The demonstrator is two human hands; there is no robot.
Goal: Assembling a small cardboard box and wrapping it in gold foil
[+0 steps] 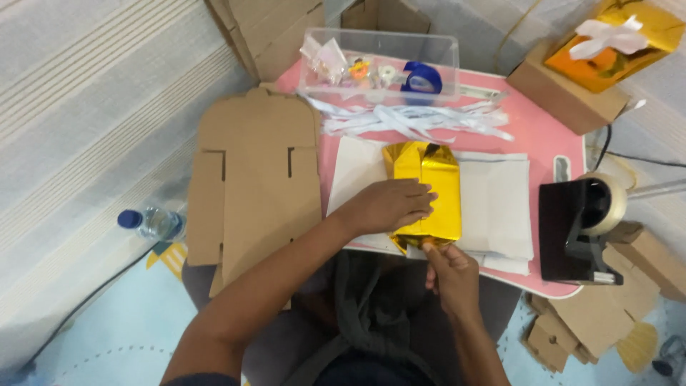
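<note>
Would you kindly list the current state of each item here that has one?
Gold-wrapped box: wrapped, near flap pinched.
Left hand: flat on the box.
Right hand: pinching the foil edge.
Flat cardboard: unfolded.
Clear bin: open.
Water bottle: capped, lying down.
Tape dispenser: loaded, upright.

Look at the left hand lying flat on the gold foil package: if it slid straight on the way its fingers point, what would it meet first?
Probably the black tape dispenser, after the left hand crosses the gold foil-wrapped package and white paper sheets.
</note>
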